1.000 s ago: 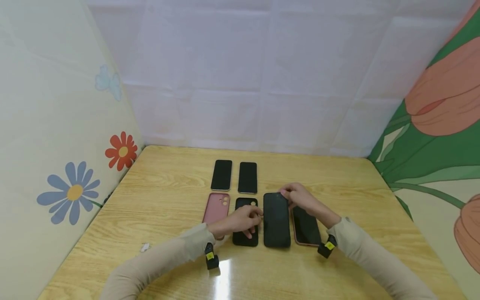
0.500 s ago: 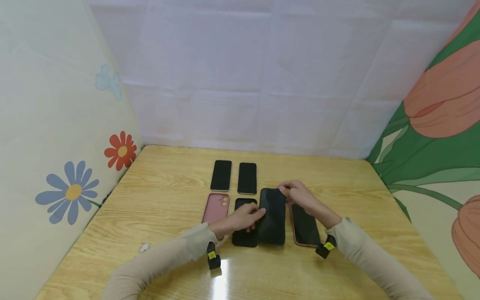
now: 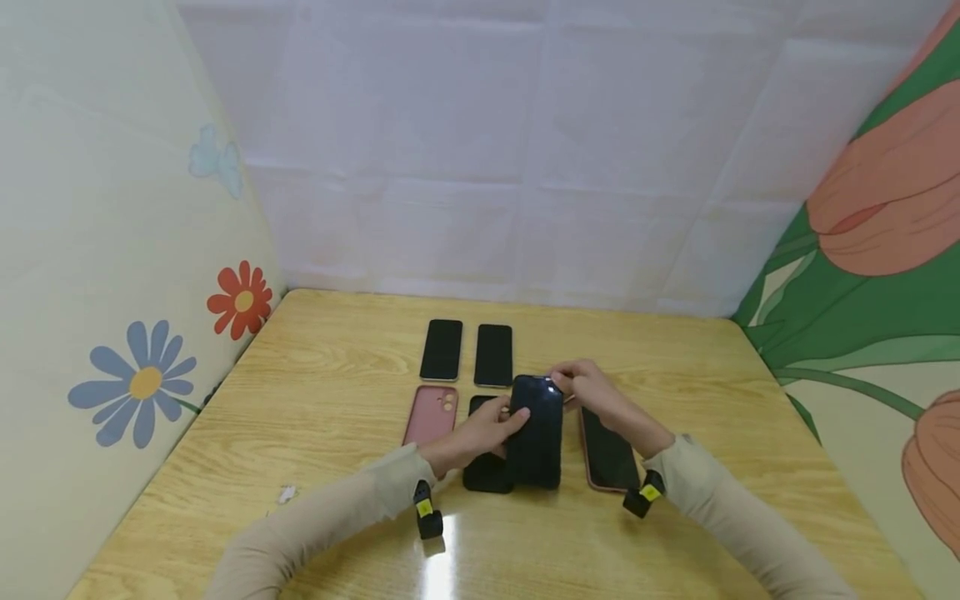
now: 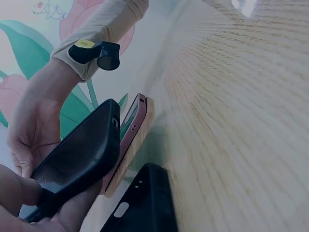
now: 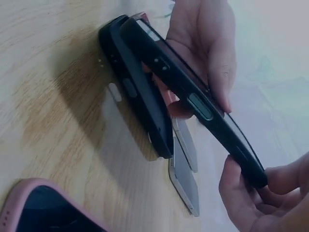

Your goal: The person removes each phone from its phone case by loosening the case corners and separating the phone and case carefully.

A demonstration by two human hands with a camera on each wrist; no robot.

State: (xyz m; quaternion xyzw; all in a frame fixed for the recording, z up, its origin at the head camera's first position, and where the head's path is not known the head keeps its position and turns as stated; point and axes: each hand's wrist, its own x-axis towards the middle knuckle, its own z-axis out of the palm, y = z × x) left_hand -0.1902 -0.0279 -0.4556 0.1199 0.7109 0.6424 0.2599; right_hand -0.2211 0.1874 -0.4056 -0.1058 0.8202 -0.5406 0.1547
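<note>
A phone in a dark case [image 3: 536, 433] is held tilted above the table by both hands. The left hand [image 3: 476, 433] grips its left edge, thumb on the screen and fingers behind. At the top right corner, the right hand [image 3: 596, 400] pinches it, thumb and finger on either side in the right wrist view, where the cased phone [image 5: 193, 101] shows side buttons. Below and left of it lies an empty black case [image 3: 483, 477], partly covered by the left hand. To the right is a phone in a pink case [image 3: 611, 454], partly behind the right wrist.
Two bare dark phones, one [image 3: 442, 350] left and one [image 3: 494, 356] right, lie farther back on the wooden table [image 3: 360, 342]. An empty pink case [image 3: 431, 415] lies left of the black case. A small white scrap [image 3: 287, 494] is near the left sleeve. Cloth walls stand behind and beside.
The dark-cased phone has moved left and is now raised and tilted. My left hand has gone from beside it to gripping its left edge; my right hand moved slightly left with its corner.
</note>
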